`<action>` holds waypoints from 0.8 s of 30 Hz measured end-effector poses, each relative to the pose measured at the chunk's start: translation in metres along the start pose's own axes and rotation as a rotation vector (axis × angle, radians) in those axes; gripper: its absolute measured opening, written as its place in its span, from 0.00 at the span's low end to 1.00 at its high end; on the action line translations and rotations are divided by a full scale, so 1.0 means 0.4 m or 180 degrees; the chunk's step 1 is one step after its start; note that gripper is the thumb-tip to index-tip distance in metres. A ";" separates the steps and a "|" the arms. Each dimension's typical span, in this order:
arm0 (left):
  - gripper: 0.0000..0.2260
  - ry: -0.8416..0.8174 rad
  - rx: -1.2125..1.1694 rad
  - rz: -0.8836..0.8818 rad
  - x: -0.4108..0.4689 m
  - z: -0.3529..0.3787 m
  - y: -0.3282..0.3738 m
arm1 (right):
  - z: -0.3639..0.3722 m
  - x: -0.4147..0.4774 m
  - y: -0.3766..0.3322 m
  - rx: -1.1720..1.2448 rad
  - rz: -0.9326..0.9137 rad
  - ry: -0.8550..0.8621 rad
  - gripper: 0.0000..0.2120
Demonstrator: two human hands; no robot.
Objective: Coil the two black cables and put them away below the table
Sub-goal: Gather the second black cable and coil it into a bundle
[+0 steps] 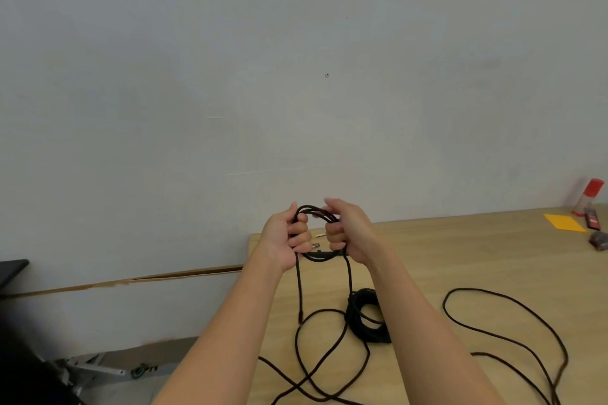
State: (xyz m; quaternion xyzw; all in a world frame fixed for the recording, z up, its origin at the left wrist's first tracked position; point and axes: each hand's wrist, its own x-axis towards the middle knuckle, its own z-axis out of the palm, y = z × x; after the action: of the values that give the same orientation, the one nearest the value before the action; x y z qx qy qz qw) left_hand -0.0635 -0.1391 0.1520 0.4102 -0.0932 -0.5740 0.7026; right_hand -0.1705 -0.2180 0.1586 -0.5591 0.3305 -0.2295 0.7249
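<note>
Two black cables are counted. Toward the near edge of the table (pixel 460 256) the loose cable (pixel 443 304) is spread in wide, crossing loops, which run off the bottom of the view. A little farther in, toward the table's left edge, the coiled cable (pixel 354 319) lies flat as one tight ring, partly hidden by the right forearm.

From the loose cable two strands are led up off the table. One is a free end (pixel 298 289) that hangs straight down from the left hand, its long axis vertical and its tip pointed at the table. The other drops from the right hand to the loops below.

Above the table's far left corner two hands are raised, and a small coil (pixel 320 214) of several turns is held upright between them. The grip of the left hand (pixel 286 237) is closed, with the fingers curled round the coil's left side. The grip of the right hand (pixel 348 233) is likewise closed round the right side. Two small metal pieces (pixel 318 235) are seen in the gap between the hands; what they are cannot be told.

At the far right corner one orange sheet (pixel 564 222) lies flat, and one red-capped bottle (pixel 589 197) stands against the wall (pixel 296 76).
</note>
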 end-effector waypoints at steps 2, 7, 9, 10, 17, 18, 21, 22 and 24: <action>0.18 0.0214 0.0079 0.0132 0.004 0.009 -0.008 | 0.014 0.003 0.004 -0.0446 -0.0181 0.0211 0.18; 0.17 0.0711 0.0966 0.0862 0.001 0.011 -0.018 | 0.023 -0.009 0.007 -0.1446 -0.0418 0.0536 0.11; 0.17 0.0962 0.1359 0.1259 0.005 0.001 -0.021 | 0.023 -0.001 0.005 -0.1669 -0.0509 0.1402 0.08; 0.17 0.1050 0.1597 0.1495 0.010 -0.004 -0.023 | 0.022 -0.002 0.000 -0.1351 -0.0350 0.1570 0.08; 0.21 0.0372 0.3814 0.3317 0.011 -0.006 -0.097 | 0.018 0.000 -0.025 0.0338 0.1447 0.0013 0.28; 0.19 0.0190 0.4200 0.3552 0.013 -0.015 -0.106 | 0.014 0.006 -0.025 0.0317 0.1472 0.0054 0.24; 0.18 -0.0066 0.5067 0.4245 0.026 -0.036 -0.134 | 0.013 0.023 -0.025 0.0442 0.1482 0.0246 0.10; 0.17 -0.0123 0.5121 0.4379 0.028 -0.037 -0.140 | 0.018 0.027 -0.026 0.0723 0.1358 0.0376 0.09; 0.15 -0.0170 0.4937 0.4272 0.024 -0.032 -0.143 | 0.024 0.029 -0.029 0.1005 0.1006 0.0638 0.11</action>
State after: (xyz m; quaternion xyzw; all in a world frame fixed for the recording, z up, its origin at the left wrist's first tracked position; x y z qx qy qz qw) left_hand -0.0945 -0.1419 0.1016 0.6019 -0.6645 0.1466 0.4180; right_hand -0.1553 -0.2229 0.1686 -0.3547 0.4441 -0.2164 0.7938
